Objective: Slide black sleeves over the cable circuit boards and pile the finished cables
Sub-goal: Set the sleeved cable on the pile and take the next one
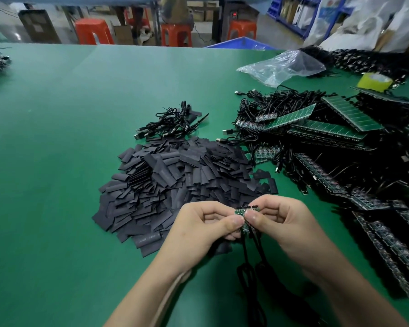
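Your left hand (206,223) and right hand (282,220) pinch small joined circuit boards (246,212) above sleeve pile (175,182). Boards light, stiff, likely brittle; grip edges. Cables (250,263) dangle limp.

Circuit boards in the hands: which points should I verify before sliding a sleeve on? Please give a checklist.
1. Grip: left hand and right hand both pinch the circuit boards: ok.
2. Only one board between the fingers: cannot tell.
3. Sleeve in hand: none, not ok.
4. Reach: sleeve pile lies close beyond the hands: ok.
5. Tangle: cables below the hands run free: cannot tell.
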The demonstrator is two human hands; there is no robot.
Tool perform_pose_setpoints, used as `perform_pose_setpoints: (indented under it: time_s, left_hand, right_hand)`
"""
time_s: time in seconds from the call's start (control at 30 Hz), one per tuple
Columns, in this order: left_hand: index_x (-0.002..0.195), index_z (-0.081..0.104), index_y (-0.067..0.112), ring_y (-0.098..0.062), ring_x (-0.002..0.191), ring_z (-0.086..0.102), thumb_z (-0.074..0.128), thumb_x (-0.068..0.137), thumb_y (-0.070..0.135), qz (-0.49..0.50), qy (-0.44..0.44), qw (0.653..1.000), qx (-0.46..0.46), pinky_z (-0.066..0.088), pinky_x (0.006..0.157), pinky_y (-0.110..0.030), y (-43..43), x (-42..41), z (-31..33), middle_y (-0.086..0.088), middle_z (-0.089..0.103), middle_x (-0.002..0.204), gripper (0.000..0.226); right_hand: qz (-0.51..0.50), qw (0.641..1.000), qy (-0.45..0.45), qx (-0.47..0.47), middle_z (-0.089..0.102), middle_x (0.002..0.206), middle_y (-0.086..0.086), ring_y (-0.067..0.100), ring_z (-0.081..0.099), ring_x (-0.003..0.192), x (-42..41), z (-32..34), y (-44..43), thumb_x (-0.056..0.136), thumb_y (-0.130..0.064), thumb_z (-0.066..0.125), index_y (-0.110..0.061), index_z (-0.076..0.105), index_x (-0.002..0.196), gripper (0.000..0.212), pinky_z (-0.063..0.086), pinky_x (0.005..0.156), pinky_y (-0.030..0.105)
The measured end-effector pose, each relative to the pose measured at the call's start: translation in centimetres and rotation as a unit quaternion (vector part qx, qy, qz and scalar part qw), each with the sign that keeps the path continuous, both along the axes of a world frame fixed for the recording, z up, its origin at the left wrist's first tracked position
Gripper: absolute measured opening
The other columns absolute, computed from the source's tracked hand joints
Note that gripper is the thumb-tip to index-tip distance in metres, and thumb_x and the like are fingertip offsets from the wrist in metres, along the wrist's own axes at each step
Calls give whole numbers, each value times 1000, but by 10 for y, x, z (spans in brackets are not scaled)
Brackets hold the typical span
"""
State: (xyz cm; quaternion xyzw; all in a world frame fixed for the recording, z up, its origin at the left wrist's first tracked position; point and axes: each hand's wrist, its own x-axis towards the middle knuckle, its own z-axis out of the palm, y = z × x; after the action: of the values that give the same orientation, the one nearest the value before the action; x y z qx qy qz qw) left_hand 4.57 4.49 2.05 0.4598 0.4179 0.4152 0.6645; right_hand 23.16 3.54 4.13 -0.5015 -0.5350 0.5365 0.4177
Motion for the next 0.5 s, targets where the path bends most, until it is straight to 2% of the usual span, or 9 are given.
perform_pose_setpoints:
  time_s: [0.1,0.2,0.33,0.43,0.5]
  left_hand:
    - [81,81,11,-15,64,70,85,72,21,-8,-19,1000,-11,57,65,-22,0,-3,2,-17,76,79,14]
    - [82,81,11,-15,63,68,90,73,20,-17,-41,998,-41,56,64,-23,0,-4,2,-17,75,80,15]
    - [80,82,14,-15,63,68,83,75,19,7,-55,997,-56,56,61,-22,1,-1,2,-14,74,76,7]
    - [78,82,16,-12,63,68,94,67,23,42,-54,997,-46,56,63,-21,1,-4,1,-9,73,72,17]
    - [78,82,16,-11,61,68,88,61,31,60,-49,996,-39,56,61,-20,0,-7,1,-7,73,71,24]
  right_hand:
    - [6,999,35,-22,76,81,11,17,69,76,-3,0,1,77,-27,75,-10,75,83,18,54,72,20]
    - [15,996,73,-53,76,82,14,19,69,76,-4,-2,2,75,-28,76,-8,75,84,22,57,74,22]
    - [9,995,46,-92,77,83,16,16,70,73,4,2,7,72,-31,78,-7,76,84,27,56,69,18]
    - [-61,990,-89,-87,75,76,14,15,65,67,31,5,13,72,-34,79,-11,77,81,25,53,62,19]
    - [-104,955,-271,-57,73,72,8,15,63,64,55,7,17,79,-35,83,-21,77,81,16,48,60,28]
